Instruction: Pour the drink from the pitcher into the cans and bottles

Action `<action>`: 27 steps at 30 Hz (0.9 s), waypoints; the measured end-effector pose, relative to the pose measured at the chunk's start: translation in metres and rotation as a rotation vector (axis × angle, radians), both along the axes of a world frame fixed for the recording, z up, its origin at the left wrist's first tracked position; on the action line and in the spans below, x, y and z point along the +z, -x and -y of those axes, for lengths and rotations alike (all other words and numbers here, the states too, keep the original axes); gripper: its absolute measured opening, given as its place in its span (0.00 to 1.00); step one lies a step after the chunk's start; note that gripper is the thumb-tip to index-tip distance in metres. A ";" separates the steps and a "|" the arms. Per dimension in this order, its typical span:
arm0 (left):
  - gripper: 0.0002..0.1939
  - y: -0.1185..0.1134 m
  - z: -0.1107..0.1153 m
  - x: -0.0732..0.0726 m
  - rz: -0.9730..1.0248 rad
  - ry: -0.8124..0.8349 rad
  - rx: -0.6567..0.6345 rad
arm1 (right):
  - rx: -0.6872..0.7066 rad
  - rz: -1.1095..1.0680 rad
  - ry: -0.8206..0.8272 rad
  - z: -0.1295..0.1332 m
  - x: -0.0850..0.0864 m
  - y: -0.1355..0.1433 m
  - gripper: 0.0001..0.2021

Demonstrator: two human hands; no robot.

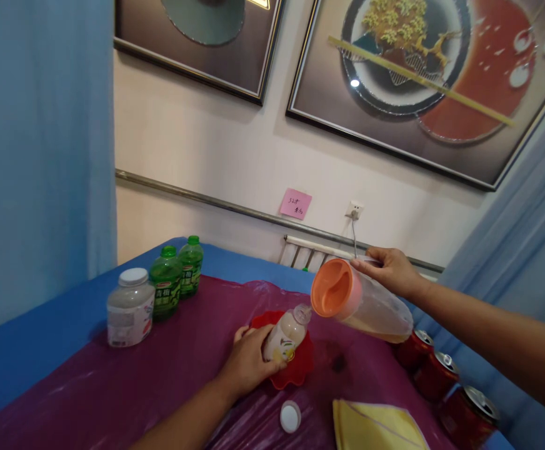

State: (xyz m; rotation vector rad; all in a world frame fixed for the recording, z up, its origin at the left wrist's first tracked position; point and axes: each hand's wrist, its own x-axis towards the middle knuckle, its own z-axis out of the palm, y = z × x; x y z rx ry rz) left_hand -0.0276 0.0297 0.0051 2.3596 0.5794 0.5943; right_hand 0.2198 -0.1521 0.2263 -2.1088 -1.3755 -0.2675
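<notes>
My left hand (pixel 249 359) is wrapped round a small clear bottle (pixel 284 337) with a printed label, its uncapped mouth tilted up to the right. The bottle is over a red scalloped dish (pixel 306 362). By its handle, my right hand (pixel 389 272) grips a clear plastic pitcher (pixel 380 309) with an orange lid (pixel 333 289). The pitcher lies nearly on its side, its lid end close to the bottle's mouth, with pale brownish liquid inside. Whether liquid runs between them I cannot tell. A white cap (pixel 290 417) lies near the dish.
At left stand a white-lidded jar (pixel 130 307) and two green bottles (pixel 165 284) (pixel 190 267). Several red cans (pixel 436 376) line the right edge. A folded yellow cloth (pixel 378 426) lies in front on the purple plastic sheet (pixel 179 369). Blue curtains (pixel 42 137) hang at both sides.
</notes>
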 end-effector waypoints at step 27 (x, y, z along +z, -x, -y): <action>0.35 0.001 0.001 0.002 -0.007 0.021 -0.006 | 0.016 0.024 0.006 -0.001 -0.004 0.001 0.31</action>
